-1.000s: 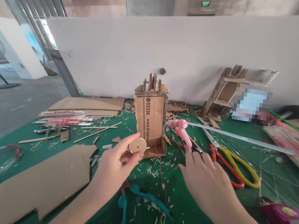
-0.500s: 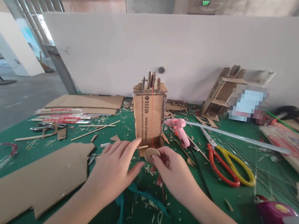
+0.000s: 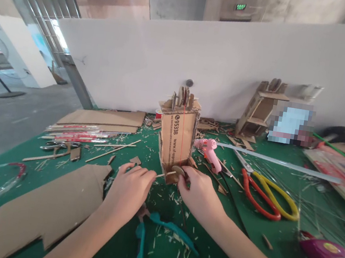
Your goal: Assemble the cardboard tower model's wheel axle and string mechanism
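A tall cardboard box (image 3: 173, 140) stands upright, with several cardboard discs (image 3: 183, 96) on a stick at its top and a red string (image 3: 182, 135) running down its front. At the box's base, my left hand (image 3: 132, 186) is closed on a thin wooden stick (image 3: 165, 174), whose far end meets a small round cardboard disc (image 3: 179, 170). My right hand (image 3: 200, 190) pinches that disc by its edge. Whether the stick passes through the disc I cannot tell. Below my hands lie pliers with teal handles (image 3: 173, 227), spread apart.
Right of the box lie a pink glue gun (image 3: 213, 153), scissors with red and yellow handles (image 3: 262, 195) and a purple tool (image 3: 324, 257). A cut cardboard sheet (image 3: 49, 205) lies at left. Behind stands another cardboard structure (image 3: 257, 109). Wood scraps litter the green table.
My left hand, fingers apart before, has closed on the wooden stick. My right hand has brought the disc against the stick's end and tilted it. The view has shifted slightly.
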The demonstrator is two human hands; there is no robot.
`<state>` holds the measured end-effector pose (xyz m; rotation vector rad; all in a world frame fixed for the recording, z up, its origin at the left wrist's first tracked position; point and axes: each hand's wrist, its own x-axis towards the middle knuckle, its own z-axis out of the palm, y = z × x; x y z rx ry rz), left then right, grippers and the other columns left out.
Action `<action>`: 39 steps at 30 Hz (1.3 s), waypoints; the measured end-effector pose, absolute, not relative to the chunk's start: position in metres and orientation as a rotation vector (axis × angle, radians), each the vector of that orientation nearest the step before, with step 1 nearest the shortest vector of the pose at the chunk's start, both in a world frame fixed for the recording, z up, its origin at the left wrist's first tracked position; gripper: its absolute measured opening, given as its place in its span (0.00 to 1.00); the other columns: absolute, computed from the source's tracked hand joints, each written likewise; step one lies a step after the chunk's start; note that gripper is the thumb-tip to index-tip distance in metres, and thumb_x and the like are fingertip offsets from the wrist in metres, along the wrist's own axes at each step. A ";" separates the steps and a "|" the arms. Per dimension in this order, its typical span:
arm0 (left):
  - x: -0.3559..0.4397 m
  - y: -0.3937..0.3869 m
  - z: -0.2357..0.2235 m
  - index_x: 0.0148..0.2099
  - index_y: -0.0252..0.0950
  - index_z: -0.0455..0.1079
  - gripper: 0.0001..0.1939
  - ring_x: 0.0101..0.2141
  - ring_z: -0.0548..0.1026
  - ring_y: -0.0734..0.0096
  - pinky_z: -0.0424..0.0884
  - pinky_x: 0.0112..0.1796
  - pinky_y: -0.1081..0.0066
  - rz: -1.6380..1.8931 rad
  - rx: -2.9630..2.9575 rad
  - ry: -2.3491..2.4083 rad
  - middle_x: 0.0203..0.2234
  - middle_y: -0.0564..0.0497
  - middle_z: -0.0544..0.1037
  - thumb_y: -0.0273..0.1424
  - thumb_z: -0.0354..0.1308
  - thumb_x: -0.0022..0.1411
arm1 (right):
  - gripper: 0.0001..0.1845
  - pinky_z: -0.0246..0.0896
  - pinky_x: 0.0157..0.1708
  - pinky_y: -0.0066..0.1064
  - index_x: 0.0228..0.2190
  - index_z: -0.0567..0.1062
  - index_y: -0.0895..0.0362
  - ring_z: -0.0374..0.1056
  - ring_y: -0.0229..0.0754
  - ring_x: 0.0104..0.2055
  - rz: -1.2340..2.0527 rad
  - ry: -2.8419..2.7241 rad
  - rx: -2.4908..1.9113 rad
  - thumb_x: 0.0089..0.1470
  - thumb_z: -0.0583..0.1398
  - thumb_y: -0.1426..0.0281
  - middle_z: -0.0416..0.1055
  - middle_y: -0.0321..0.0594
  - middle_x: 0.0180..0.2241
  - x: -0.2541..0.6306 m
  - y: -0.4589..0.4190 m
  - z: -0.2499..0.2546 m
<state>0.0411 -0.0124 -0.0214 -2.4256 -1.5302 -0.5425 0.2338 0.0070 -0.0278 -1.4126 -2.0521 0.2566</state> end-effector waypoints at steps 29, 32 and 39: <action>0.050 -0.020 -0.021 0.33 0.34 0.68 0.12 0.26 0.68 0.69 0.62 0.39 0.64 -0.412 -2.513 -1.439 0.22 0.52 0.72 0.17 0.46 0.61 | 0.14 0.66 0.34 0.30 0.41 0.77 0.60 0.71 0.42 0.33 0.238 -1.985 -1.194 0.55 0.54 0.76 0.74 0.45 0.34 0.236 0.011 -0.044; 0.050 -0.020 -0.020 0.34 0.34 0.68 0.12 0.26 0.68 0.68 0.63 0.38 0.64 -0.392 -2.512 -1.442 0.22 0.52 0.72 0.16 0.46 0.60 | 0.15 0.66 0.33 0.30 0.41 0.76 0.61 0.71 0.42 0.32 0.217 -1.985 -1.182 0.56 0.53 0.76 0.74 0.45 0.34 0.236 0.010 -0.046; 0.054 -0.022 -0.016 0.31 0.34 0.68 0.13 0.23 0.67 0.68 0.63 0.36 0.64 -0.317 -2.488 -1.434 0.20 0.52 0.71 0.16 0.46 0.59 | 0.16 0.67 0.36 0.31 0.43 0.76 0.61 0.71 0.42 0.35 0.186 -1.975 -1.154 0.56 0.53 0.75 0.74 0.46 0.36 0.235 0.008 -0.051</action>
